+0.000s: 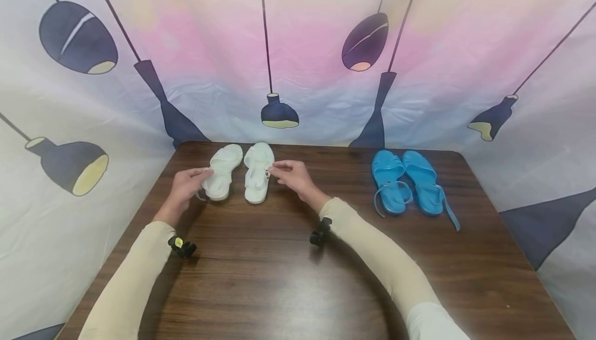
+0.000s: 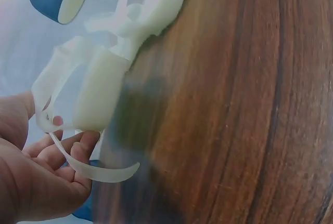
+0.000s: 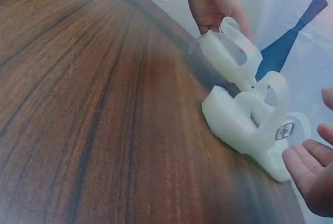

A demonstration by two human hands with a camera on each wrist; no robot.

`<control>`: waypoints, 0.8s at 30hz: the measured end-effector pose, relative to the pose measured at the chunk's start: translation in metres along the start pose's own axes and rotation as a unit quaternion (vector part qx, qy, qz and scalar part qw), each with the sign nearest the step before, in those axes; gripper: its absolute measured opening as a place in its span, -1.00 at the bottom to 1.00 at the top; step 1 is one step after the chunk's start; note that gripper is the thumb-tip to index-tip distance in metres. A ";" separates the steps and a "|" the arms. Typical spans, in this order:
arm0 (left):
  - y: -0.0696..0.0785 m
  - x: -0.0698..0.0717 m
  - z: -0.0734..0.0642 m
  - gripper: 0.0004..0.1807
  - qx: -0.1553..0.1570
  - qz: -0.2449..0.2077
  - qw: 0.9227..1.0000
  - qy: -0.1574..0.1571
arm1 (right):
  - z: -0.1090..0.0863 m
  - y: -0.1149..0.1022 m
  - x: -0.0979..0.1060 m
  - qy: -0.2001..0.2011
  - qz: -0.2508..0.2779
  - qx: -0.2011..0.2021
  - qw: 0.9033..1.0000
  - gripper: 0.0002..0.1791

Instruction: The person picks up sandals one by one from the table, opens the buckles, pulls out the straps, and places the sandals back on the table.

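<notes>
Two pale white sandals stand side by side toward the table's far edge, toes pointing away. My left hand (image 1: 186,185) holds the left white sandal (image 1: 226,156) at its strap and heel. In the left wrist view the loose end of that strap (image 2: 112,174) hangs down past the fingers (image 2: 47,154). Beside the right white sandal (image 1: 258,153), my right hand (image 1: 294,175) has its fingertips close to the buckle (image 1: 267,173) on the ankle strap. The right wrist view shows these fingers (image 3: 307,164) loosely bent, with nothing between them and the thumb.
On the right of the brown wooden table (image 1: 261,267) lies a pair of blue sandals (image 1: 387,164), their straps undone and trailing on the wood. A fabric backdrop (image 1: 316,91) printed with hanging lamps rises right behind the table's far edge and at both sides.
</notes>
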State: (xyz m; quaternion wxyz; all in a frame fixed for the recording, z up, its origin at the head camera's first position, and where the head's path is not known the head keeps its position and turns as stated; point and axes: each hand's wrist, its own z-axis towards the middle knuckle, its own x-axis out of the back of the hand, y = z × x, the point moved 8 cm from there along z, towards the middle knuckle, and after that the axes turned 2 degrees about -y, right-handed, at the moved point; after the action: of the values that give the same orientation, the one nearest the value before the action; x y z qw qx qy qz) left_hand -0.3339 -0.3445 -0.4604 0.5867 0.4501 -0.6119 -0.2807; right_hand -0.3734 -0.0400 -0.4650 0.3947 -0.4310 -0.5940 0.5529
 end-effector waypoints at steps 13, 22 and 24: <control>0.052 0.006 -0.030 -0.33 -0.046 -0.144 0.987 0.045 | -0.018 -0.045 -0.010 -0.028 -0.041 0.078 0.996 -0.55; 0.087 -0.015 -0.053 -0.50 -0.055 -0.214 0.975 0.031 | -0.033 -0.065 -0.035 -0.085 -0.033 0.080 0.993 -0.48; 0.091 -0.023 -0.058 -0.46 -0.057 -0.214 0.975 0.013 | -0.036 -0.065 -0.037 -0.092 -0.029 0.075 0.992 -0.45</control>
State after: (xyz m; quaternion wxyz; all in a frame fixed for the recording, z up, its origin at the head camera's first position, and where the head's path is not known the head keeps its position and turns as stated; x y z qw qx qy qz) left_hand -0.2998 -0.2732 -0.3826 0.5458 0.5399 -0.4768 -0.4282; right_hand -0.3324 -0.0652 -0.3969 0.3852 -0.3301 -0.5966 0.6218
